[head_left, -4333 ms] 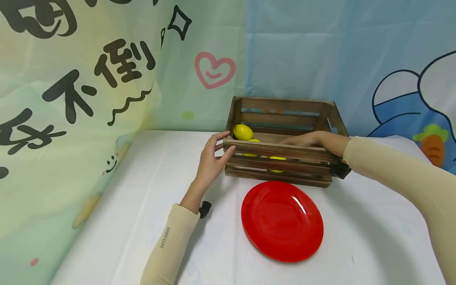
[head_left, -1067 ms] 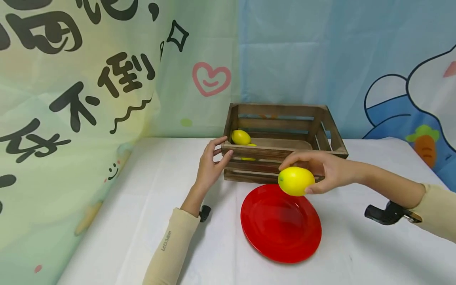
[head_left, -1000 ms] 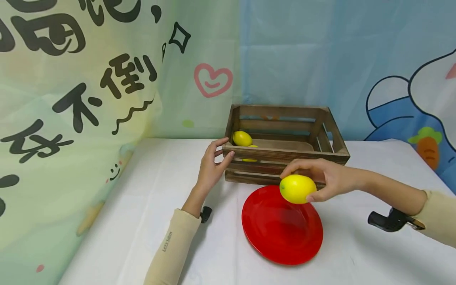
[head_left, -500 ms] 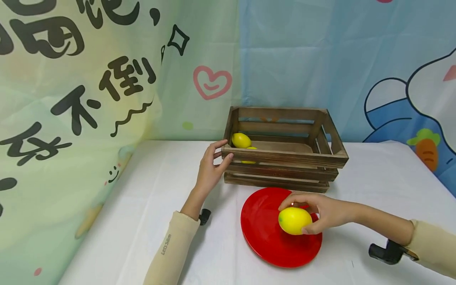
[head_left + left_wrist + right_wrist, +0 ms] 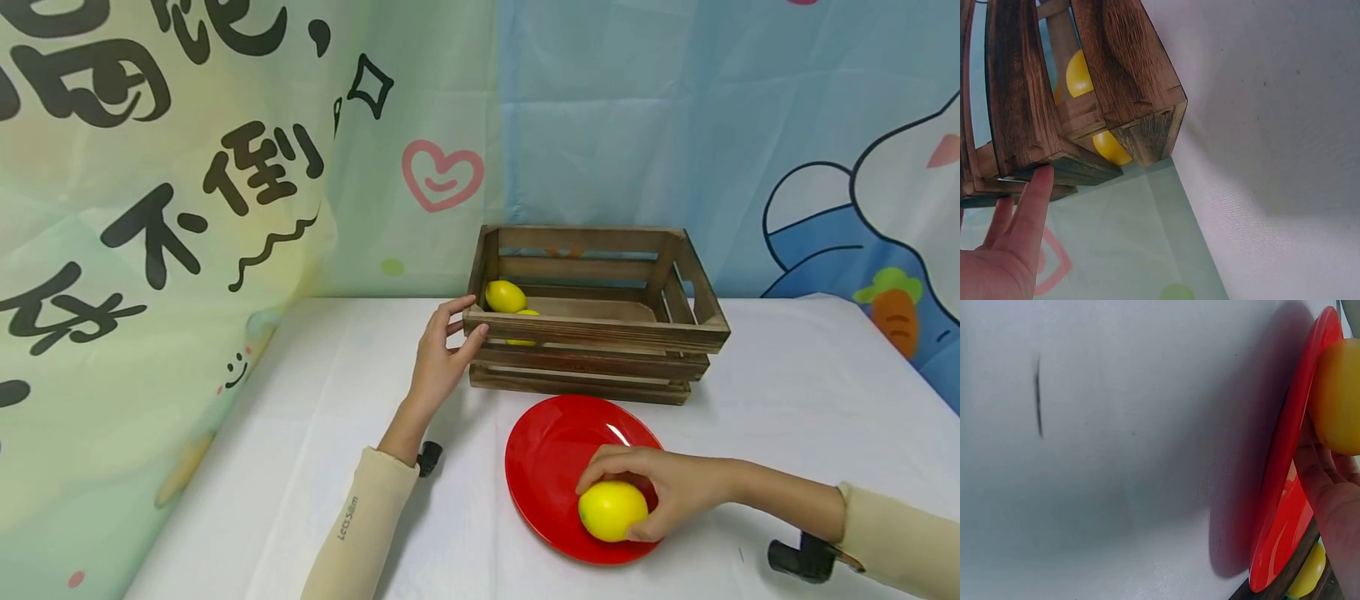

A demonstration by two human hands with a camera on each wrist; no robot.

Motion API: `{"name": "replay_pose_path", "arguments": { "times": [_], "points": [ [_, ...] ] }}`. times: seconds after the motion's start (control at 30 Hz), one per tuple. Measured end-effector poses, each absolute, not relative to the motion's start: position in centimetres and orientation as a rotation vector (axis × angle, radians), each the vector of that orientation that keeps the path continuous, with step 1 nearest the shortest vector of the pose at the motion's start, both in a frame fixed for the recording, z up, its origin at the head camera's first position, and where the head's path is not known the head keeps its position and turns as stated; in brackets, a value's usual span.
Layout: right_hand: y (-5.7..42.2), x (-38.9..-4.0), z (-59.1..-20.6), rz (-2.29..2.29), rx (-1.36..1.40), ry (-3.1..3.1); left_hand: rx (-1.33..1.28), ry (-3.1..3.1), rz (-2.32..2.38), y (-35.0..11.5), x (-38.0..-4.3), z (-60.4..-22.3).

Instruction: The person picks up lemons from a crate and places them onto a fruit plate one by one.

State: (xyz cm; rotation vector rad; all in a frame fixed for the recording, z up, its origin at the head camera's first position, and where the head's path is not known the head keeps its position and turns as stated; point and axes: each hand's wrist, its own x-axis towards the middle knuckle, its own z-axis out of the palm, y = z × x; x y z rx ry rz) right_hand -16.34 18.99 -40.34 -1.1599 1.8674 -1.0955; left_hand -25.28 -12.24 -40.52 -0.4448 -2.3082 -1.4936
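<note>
A yellow lemon is gripped between the thumb and fingers of my right hand, over the lower right part of a red plate. In the right wrist view the lemon overlaps the plate's inner face, the fingers behind it. My left hand holds the front left corner of a brown slatted wooden crate, thumb on the front and fingers along the side. Inside the crate's left end lie two more lemons, one in full sight and another partly hidden by the front slats.
The crate stands behind the plate on a white-covered table. A printed cloth backdrop rises behind the crate and along the left side. Black wrist cameras are strapped under both forearms.
My right hand has taken a lemon out of the crate, carried it forward over the plate and lowered it. The left hand has kept its hold on the crate corner.
</note>
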Motion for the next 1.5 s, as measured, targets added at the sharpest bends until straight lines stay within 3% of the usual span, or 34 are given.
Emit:
{"name": "replay_pose_path", "arguments": {
  "times": [0.53, 0.97, 1.5],
  "points": [
    [18.7, -16.3, -40.7, -1.109, -1.105, 1.854, -0.446, -2.312, -1.505, -12.2, -25.2, -40.1],
    [18.8, -17.5, -38.6, -1.185, -1.089, 1.970, -0.452, -2.293, -1.498, -12.2, -25.3, -40.1],
    [19.2, -19.4, -34.9, -1.316, -1.351, 1.901, -0.448, -2.306, -1.496, -12.2, -25.1, -40.4]
  ]
}}
